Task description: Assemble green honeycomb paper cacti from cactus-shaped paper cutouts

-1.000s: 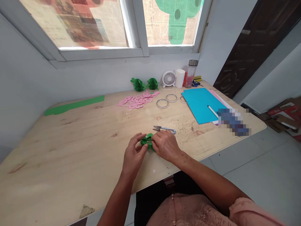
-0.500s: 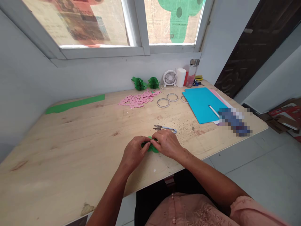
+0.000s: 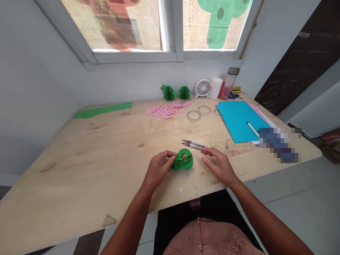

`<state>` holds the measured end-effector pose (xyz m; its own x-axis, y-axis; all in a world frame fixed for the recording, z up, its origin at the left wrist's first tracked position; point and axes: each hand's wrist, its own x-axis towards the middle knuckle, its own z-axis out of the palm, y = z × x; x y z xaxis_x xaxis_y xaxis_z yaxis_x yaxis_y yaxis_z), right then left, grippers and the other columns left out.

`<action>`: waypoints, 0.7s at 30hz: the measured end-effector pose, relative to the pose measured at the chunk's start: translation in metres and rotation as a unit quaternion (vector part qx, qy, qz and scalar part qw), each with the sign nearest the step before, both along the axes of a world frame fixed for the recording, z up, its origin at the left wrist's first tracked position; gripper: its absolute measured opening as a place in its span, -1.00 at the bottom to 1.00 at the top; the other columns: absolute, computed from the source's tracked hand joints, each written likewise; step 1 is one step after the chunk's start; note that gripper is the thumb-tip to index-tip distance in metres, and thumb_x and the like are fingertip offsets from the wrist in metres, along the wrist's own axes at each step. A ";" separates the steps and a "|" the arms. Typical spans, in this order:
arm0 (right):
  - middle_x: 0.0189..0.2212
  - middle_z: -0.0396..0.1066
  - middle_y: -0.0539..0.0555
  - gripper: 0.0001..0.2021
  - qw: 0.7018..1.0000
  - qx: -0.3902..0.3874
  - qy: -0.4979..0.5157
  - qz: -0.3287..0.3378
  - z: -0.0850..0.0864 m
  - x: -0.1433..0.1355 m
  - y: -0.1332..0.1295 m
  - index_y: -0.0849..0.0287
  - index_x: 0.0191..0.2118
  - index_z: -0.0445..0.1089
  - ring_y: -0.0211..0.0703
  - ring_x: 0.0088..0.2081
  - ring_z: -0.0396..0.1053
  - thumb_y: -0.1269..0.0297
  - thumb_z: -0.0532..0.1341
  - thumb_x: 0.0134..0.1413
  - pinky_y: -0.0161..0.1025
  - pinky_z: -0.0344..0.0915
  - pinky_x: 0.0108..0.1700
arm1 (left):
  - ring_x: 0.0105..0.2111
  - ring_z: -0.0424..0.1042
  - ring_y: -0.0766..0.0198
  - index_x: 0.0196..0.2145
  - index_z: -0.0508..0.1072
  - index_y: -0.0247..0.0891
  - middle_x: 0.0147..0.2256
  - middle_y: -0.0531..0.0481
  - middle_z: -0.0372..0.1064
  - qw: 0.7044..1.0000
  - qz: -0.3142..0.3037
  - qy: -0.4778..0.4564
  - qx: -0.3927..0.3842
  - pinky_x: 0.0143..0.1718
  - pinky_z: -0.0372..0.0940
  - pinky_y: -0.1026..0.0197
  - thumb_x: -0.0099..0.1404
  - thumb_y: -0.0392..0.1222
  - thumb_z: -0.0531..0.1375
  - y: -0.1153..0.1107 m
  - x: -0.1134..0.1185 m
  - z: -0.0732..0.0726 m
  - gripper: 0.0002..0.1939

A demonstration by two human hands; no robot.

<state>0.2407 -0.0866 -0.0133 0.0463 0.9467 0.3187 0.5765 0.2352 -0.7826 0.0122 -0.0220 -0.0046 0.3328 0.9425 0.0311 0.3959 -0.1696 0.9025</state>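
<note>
A fanned green paper piece [image 3: 187,163] with curved, layered folds is pinched at its left end between the thumb and fingers of my left hand [image 3: 158,169]. To the right of it, my right hand [image 3: 218,165] is apart from the paper, thumb and fingers spread with nothing between them. Small snips [image 3: 195,145] lie on the wooden table [image 3: 92,170] just beyond the paper, their handle end close to my right fingertips.
Toward the wall lie pink paper cut-outs [image 3: 168,110], tape rings [image 3: 193,115] and a green strip [image 3: 106,109]. Two green paper figures [image 3: 169,92], a small fan [image 3: 203,88] and a bottle [image 3: 230,83] stand behind. Blue sheets [image 3: 240,118] and a pen [image 3: 253,130] are at right.
My right hand has let go of the green paper and moved right, its fingers opening. The paper shows more fully, fanned out from my left hand. The view has shifted.
</note>
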 end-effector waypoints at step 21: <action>-0.32 0.49 0.01 -0.82 0.987 -0.092 -0.057 0.117 0.007 -0.037 0.023 0.14 -0.20 0.46 -0.25 -0.29 0.39 0.24 0.20 0.09 -0.34 0.23 -0.24 | -0.30 0.47 0.17 -0.32 0.51 -0.18 -0.31 -0.04 0.51 0.988 -0.128 0.082 -0.011 -0.32 0.38 0.21 0.20 0.01 0.13 0.007 -0.011 0.004 -0.74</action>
